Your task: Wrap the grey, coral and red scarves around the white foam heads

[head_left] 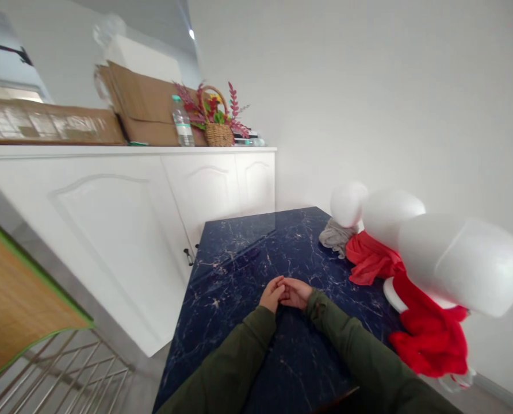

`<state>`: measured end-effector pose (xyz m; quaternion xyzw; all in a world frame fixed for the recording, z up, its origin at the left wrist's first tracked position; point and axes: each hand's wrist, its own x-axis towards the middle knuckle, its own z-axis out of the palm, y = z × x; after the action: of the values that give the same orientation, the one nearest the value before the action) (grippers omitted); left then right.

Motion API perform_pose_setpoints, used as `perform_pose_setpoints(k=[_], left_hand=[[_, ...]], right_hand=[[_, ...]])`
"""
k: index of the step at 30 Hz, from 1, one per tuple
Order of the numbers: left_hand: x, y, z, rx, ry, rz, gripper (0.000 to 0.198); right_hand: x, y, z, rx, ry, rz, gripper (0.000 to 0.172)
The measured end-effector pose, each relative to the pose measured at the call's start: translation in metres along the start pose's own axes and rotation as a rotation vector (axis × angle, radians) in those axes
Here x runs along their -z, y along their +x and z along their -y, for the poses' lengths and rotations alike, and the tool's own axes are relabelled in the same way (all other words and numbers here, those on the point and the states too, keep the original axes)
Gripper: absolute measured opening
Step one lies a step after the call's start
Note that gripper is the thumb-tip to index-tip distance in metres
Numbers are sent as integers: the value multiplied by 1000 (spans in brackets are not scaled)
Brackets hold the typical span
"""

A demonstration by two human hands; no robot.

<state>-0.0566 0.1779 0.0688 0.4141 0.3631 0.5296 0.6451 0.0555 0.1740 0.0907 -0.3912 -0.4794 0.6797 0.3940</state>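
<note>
My left hand (pixel 272 293) and my right hand (pixel 297 292) rest together on a dark blue marbled table (pixel 243 253). Their fingers are curled and overlap at the tips, each hand touching the other. No object shows between them, though the palms are partly hidden. To the right of my hands, a grey cloth (pixel 337 237), a coral-red cloth (pixel 372 259) and a bright red cloth (pixel 433 336) lie at the table's right side. Smooth white rounded forms (pixel 392 215), like foam heads, stand over the cloths.
White cabinets (pixel 110 230) run along the left, carrying cardboard boxes (pixel 148 109), a plastic bottle (pixel 182 122) and a wicker basket (pixel 219 133) of artificial flowers. A metal rack (pixel 84 368) and a bamboo-coloured mat (pixel 19 299) with green edging are at lower left. Behind the table rises a plain wall.
</note>
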Motion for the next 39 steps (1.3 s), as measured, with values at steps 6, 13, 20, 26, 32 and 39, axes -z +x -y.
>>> perform_pose_setpoints(k=[6,13,20,26,32,39], left_hand=[[0,-2,5,-80,145,71,30],[0,-3,6,-177,338,89,35],[-3,-8,2,-221,465,66,35],[-5,-10,-1,-221,539,62,36],[-7,-11,-4,-218,577,52,37],[-6,-9,-1,-232,582,48,35]], right_hand=[[15,-3,-11,-50,187,23,21],[12,-5,-10,-68,317,-24,18],[17,-5,-14,-34,422,80,17],[20,-1,-19,-42,411,49,20],[22,2,-21,-29,403,73,26],[22,3,-21,-36,394,72,23]])
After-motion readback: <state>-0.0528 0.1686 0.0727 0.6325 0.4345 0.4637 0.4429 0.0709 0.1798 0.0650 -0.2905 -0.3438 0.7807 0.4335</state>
